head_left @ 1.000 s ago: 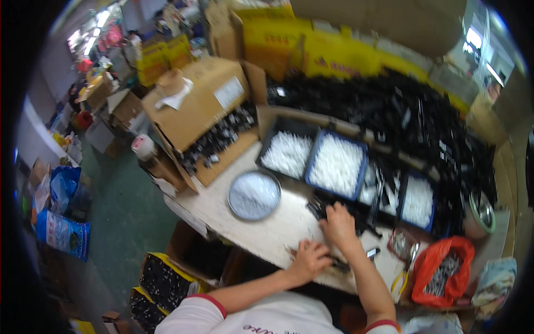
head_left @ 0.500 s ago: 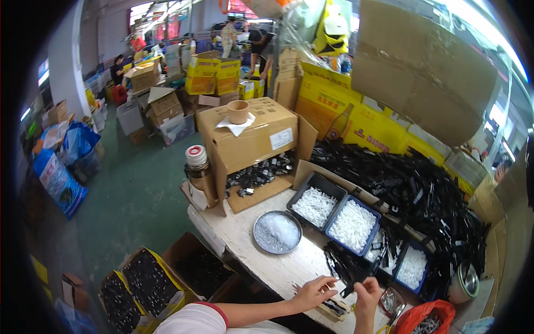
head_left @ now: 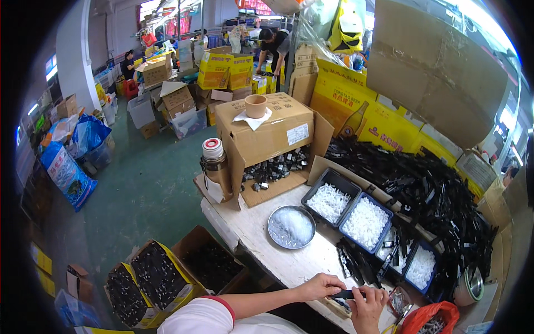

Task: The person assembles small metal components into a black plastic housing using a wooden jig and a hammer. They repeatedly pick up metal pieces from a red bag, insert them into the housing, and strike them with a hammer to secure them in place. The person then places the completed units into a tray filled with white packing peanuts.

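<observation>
Close to the table's front edge, my left hand and my right hand are together, fingers closed on opposite ends of a narrow black plastic part. The part lies roughly level between them, its ends hidden by my fingers. Below it sits a small wooden block with dark pieces, partly covered by my hands. Just beyond my hands lie several loose black strips. Farther off is a round metal dish of clear small pieces.
Blue trays and a black tray hold white pieces. Behind them rises a large heap of black parts. A red bag stands at the right. A thermos and a cardboard box stand at the far left.
My hands have come together, and the left now grips the black part's other end; earlier its fingers were apart from it. The whole view has shifted slightly.
</observation>
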Motion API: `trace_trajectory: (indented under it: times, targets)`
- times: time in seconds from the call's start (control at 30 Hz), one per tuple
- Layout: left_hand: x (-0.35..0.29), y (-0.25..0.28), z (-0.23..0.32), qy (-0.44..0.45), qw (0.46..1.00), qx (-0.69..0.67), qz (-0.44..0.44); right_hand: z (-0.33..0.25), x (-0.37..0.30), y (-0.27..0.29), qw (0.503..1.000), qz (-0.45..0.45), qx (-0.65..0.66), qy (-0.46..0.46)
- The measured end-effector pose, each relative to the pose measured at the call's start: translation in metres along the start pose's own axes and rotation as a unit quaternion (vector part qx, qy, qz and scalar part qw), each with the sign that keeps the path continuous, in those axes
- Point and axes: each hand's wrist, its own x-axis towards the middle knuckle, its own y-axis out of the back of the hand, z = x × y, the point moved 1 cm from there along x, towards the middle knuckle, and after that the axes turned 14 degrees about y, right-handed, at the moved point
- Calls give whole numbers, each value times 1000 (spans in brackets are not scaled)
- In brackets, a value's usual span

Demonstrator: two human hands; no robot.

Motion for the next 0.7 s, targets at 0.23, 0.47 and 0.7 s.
trace_trajectory:
  times: [0.23,0.47,0.7]
  targets:
    - [5,0,-6,-11,996,49,-75,-9,-19,-10,987,-115,96,-51]
    - [6,19,0,-195,925,304,119,11,-31,-18,986,61,83,-127]
    - [-8,29,-12,-136,915,345,158,-6,-22,-33,990,26,99,-98]
